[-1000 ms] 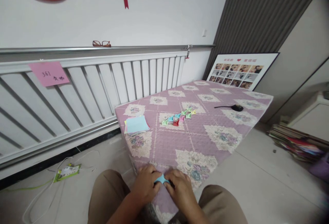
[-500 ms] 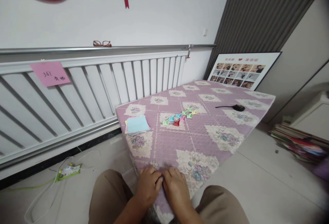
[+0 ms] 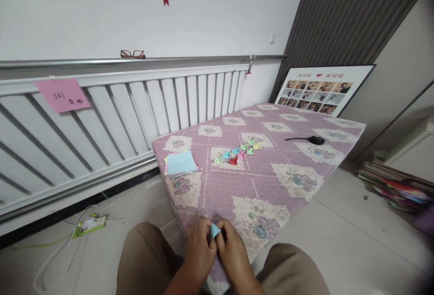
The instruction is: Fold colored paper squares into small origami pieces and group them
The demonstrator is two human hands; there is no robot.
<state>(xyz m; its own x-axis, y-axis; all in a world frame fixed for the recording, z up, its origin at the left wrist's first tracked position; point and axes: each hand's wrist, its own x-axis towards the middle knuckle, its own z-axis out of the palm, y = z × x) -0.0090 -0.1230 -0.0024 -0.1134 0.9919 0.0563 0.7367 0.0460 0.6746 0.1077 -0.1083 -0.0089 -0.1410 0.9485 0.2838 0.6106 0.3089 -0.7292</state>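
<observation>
Between my two hands, at the near edge of the table, is a small folded piece of blue paper (image 3: 214,230) with a pointed tip showing. My left hand (image 3: 200,245) pinches it from the left, and my right hand (image 3: 232,245) grips it from the right, fingers curled. A stack of coloured square papers (image 3: 182,162), light blue on top, lies at the table's left edge. Several small folded paper pieces in green, blue, pink, red and yellow sit mid-table, among them a red one (image 3: 233,161).
The table (image 3: 224,186) has a purple flowered cloth. A black spoon-like object (image 3: 315,140) lies at its right. Beyond stand a photo board (image 3: 322,88) and a white radiator (image 3: 183,98). A power strip (image 3: 91,226) with cables is on the floor, lower left.
The blue folded paper now shows between my fingertips, where it was hidden before. My hands have turned slightly. The view has shifted a little.
</observation>
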